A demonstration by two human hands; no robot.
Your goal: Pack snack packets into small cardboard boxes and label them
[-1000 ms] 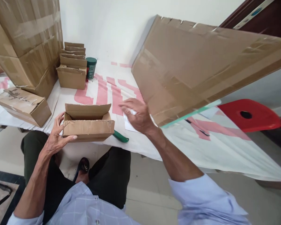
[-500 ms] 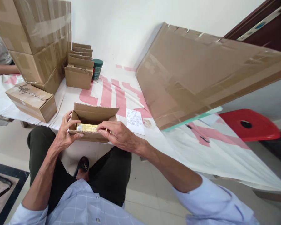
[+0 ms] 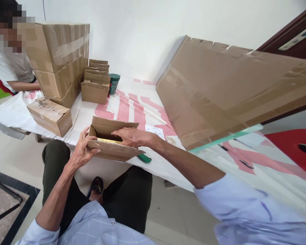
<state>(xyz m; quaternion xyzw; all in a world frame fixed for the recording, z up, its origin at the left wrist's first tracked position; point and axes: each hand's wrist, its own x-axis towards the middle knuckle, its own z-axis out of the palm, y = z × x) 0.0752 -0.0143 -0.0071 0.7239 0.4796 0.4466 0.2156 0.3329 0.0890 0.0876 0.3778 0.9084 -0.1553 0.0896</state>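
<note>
A small open cardboard box (image 3: pixel 114 152) sits at the table's front edge, its flaps standing up. My left hand (image 3: pixel 83 149) grips its left end, thumb on the front flap and fingers over the rim. Just inside the front wall a strip of a yellow packet (image 3: pixel 108 140) shows; the rest is hidden. My right hand (image 3: pixel 130 136) reaches over the box's right side with fingers stretched into the opening, and nothing shows in its grasp. Some fingertips are hidden inside. A green handle-like object (image 3: pixel 144 158) pokes out from under the box's right end.
A closed carton (image 3: pixel 51 115) and tall taped boxes (image 3: pixel 58 61) stand left, with a person (image 3: pixel 17 71) behind them. Several open boxes (image 3: pixel 95 90) stand by a green tub (image 3: pixel 114 83). A large cardboard sheet (image 3: pixel 226 88) leans right, near a red stool (image 3: pixel 293 146).
My right hand has gone from pinching at the yellow packet to reaching into the box with fingers stretched. The packet sits lower inside. The green object has come into sight as the view shifted.
</note>
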